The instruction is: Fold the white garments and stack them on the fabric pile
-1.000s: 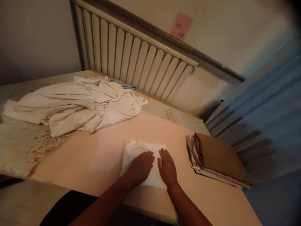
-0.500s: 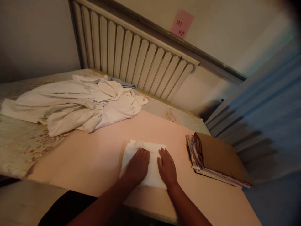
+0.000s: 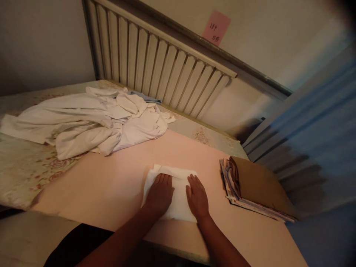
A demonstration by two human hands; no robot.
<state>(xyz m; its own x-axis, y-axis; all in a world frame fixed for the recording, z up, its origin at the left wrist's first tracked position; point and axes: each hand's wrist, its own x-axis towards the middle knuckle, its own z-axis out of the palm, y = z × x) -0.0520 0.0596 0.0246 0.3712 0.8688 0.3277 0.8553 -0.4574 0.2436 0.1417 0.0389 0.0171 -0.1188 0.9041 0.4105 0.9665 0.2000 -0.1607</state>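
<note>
Zero pinching going on: left hand (image 3: 159,194) and right hand (image 3: 198,196) lie flat, fingers straight, on the white cloth (image 3: 179,202) atop the pink sheet (image 3: 111,185), cloth's far fold (image 3: 175,172) right by the left fingertips.

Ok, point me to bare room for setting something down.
On the pink sheet: a wide patch between the pile and the white cloth, and a narrower one between the right hand and the stack. Crowded: the white cloth, with the left hand and right hand on it.
</note>
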